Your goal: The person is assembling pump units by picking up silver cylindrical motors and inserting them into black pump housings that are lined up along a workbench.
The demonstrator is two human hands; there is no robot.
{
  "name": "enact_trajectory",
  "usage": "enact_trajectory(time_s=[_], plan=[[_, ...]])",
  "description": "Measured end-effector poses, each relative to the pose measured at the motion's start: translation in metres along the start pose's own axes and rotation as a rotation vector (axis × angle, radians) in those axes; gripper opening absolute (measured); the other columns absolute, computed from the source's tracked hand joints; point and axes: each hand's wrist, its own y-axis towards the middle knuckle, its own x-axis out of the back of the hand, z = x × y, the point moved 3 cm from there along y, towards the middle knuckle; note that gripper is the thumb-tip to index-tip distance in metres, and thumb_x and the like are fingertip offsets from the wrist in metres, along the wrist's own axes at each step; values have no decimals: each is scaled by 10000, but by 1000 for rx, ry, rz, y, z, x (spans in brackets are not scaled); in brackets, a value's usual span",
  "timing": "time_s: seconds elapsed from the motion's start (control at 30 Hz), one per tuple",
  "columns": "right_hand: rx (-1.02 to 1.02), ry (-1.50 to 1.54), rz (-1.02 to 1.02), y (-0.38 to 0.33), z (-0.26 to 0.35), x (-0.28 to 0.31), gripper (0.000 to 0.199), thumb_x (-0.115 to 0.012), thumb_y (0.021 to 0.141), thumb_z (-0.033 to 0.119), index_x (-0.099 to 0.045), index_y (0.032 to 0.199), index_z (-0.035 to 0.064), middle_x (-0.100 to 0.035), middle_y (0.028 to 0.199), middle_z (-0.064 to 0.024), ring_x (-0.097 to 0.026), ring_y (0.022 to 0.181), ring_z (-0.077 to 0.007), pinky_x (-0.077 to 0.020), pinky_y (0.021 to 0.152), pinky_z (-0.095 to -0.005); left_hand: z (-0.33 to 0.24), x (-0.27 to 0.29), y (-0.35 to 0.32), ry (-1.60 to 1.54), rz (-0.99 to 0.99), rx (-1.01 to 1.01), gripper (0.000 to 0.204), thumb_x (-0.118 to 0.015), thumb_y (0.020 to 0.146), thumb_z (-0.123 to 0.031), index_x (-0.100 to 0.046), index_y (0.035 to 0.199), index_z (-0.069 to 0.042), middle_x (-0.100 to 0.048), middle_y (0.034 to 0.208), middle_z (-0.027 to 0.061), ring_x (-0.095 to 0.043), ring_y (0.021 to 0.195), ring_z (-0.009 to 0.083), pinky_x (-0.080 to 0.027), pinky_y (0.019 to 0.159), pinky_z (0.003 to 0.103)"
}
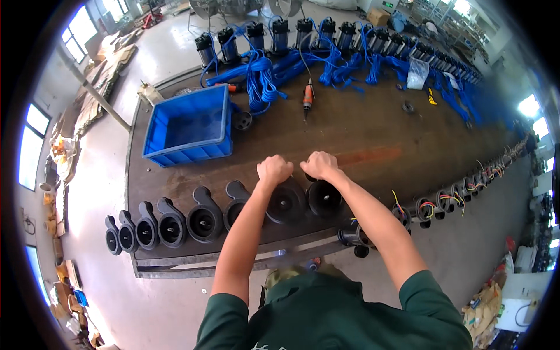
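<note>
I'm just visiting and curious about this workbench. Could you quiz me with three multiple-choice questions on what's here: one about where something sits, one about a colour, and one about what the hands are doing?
1. Where is the crate on the bench?
A. toward the person's left
B. toward the person's right
C. on the floor

2. What colour are the coiled cables at the far edge?
A. red
B. blue
C. white

3. How are the hands placed?
A. raised in the air
B. both inside the crate
C. closed, each atop a black housing

Answers:
1. A, it sits left of the left hand.
2. B, the coils are bright blue.
3. C, the left hand and right hand are fisted over the housings in the near row.
</note>
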Motion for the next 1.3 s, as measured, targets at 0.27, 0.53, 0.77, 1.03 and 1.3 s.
enact_trajectory(time_s=[0.27, 0.53, 0.77, 1.03, 1.3], plan=[[30, -81, 25, -10, -2, 9, 544, -536, 901, 502, -766, 1117, 59, -738, 1147, -196, -706, 1104, -339, -559, 938, -448, -16, -13, -3, 71, 12, 74, 449, -594, 839, -365, -783, 1069, -29, -724, 1147, 250, -685, 1131, 404, -503, 1004, 485], [211, 1, -681, -46, -18, 22, 602, -517, 967, 562, -725, 1156, 30, -740, 1025, -161, -721, 994, -342, -572, 894, -445, -20, 12, -42, 331, -595, -20, 382, -626, 931, -339, -706, 1133, -25, -684, 1127, 227, -607, 1107, 424, -454, 1017, 488], [756, 678, -816, -321, -242, 79, 190, -744, 857, 204, -621, 888, 63, -618, 801, -82, -647, 765, -283, -503, 623, -394, -129, -125, -302, -35, -639, -798, 138, -704, 739, -55, -619, 840, -97, -576, 799, 97, -575, 742, 302, -473, 699, 454], [667, -236, -442, -319, -316, -104, 194, -709, 796, 218, -617, 936, 121, -600, 993, -14, -619, 947, -205, -540, 667, -347, -165, -305, -294, 462, -186, -694, 183, -663, 779, -262, -658, 865, -99, -603, 897, 41, -539, 1000, 240, -430, 831, 372], [881, -93, -432, -300, -304, -90, 160, -743, 723, 197, -613, 782, 125, -587, 839, -24, -623, 890, -224, -545, 665, -356, -194, -235, -286, 492, 51, -801, 97, -660, 729, -219, -665, 727, -123, -642, 866, 25, -541, 1000, 228, -427, 854, 360]])
